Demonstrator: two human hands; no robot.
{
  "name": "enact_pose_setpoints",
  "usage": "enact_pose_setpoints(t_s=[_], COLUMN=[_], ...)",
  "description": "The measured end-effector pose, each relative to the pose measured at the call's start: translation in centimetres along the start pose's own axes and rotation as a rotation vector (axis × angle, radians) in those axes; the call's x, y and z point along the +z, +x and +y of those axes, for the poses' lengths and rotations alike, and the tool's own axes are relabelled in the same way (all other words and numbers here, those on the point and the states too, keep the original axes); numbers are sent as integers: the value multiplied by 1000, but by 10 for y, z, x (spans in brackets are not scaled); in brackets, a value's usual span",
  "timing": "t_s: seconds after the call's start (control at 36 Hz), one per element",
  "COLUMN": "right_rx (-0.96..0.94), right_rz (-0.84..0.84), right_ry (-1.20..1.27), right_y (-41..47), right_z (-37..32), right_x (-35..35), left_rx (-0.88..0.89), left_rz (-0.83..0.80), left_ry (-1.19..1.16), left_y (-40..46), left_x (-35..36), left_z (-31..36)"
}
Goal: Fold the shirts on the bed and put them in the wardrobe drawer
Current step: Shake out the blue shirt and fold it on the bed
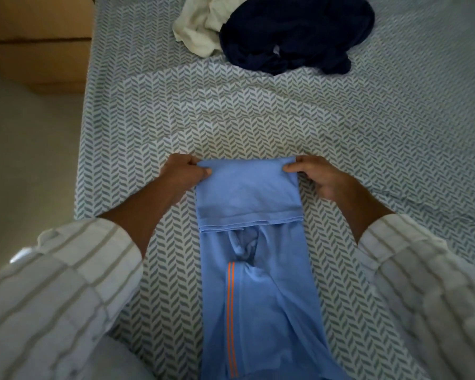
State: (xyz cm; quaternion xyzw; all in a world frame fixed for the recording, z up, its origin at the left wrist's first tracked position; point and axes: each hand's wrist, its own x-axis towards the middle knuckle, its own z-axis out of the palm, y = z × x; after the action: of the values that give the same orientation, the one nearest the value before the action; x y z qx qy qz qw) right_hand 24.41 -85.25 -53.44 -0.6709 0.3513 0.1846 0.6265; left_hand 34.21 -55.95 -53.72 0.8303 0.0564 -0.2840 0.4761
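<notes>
1. A light blue shirt (pixel 258 283) lies in a long narrow strip down the lower centre of the frame, on the bed (pixel 368 160) with its grey-and-white herringbone sheet.
2. The strip's far end is doubled back toward the person, its hem lying across the strip at mid-frame.
3. Two thin orange stripes run lengthwise down the lower part of the shirt.
4. The left hand (pixel 183 171) pinches the fold's left corner between thumb and curled fingers.
5. The right hand (pixel 317 174) pinches the fold's right corner likewise.
6. At the top centre, a crumpled cream garment (pixel 200 26) touches a crumpled navy garment (pixel 294 31).
7. Wooden furniture (pixel 39 42) stands in the upper left, beside the bed.
</notes>
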Motion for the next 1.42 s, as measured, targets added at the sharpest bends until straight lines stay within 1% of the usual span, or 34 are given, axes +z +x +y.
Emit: enact_pose_setpoints(t_s=[0.08, 0.17, 0.22, 0.28, 0.33, 0.44, 0.5, 0.61, 0.67, 0.72, 0.81, 0.89, 1.0, 1.06, 1.14, 1.17, 1.25, 1.31, 1.39, 1.42], right_rx=[-18, -68, -132, -245, -380, -578, -627, -716, -754, -778, -824, -848, -810, -789, -766, -752, -678, -677, -796, -840], right_rz=[45, 114, 131, 141, 150, 153, 150, 168, 205, 242, 245, 232, 236, 259, 310, 305, 286, 338, 499, 518], right_ry=[0, 51, 87, 81, 18, -187, -300, -498, -584, -615, -656, -760, -862, -899, -987, -1021, -1107, -1115, -1030, -1008], right_y=[-1, -25, -45, -67, -95, -164, -193, -241, -258, -271, -285, -292, -286, -284, -286, -287, -295, -298, -292, -285], right_z=[5, -1, -5, -7, -8, 12, 33, 85, 114, 143, 182, 215, 257, 268, 274, 273, 266, 253, 229, 221], right_x=[-1, 2, 3, 2, -2, -6, -7, -11, -10, -9, -3, 5, 9, 10, 17, 19, 21, 23, 41, 50], left_rx=[21, 162, 234, 278, 340, 517, 621, 824, 933, 1040, 1047, 1022, 1051, 1017, 903, 881, 873, 928, 1053, 1078], left_rz=[-61, -8, -2, -23, -23, 1, 33, 57, 38, -30, -190, -290, -325, -364, -483, -497, -464, -384, -167, -98], left_ry=[-72, -11, 1, -55, -30, 233, 322, 420, 451, 506, 619, 675, 785, 865, 1124, 1169, 1125, 1030, 875, 841], left_y=[-20, -45, -67, -88, -109, -161, -188, -233, -252, -268, -284, -294, -298, -298, -298, -298, -301, -303, -304, -303], left_x=[-3, -3, -7, -15, -23, -26, -23, -15, -11, -5, 7, 20, 29, 33, 38, 39, 38, 41, 54, 60], left_z=[9, 21, 26, 24, 18, 1, -13, -51, -67, -81, -110, -143, -150, -149, -154, -155, -156, -155, -147, -144])
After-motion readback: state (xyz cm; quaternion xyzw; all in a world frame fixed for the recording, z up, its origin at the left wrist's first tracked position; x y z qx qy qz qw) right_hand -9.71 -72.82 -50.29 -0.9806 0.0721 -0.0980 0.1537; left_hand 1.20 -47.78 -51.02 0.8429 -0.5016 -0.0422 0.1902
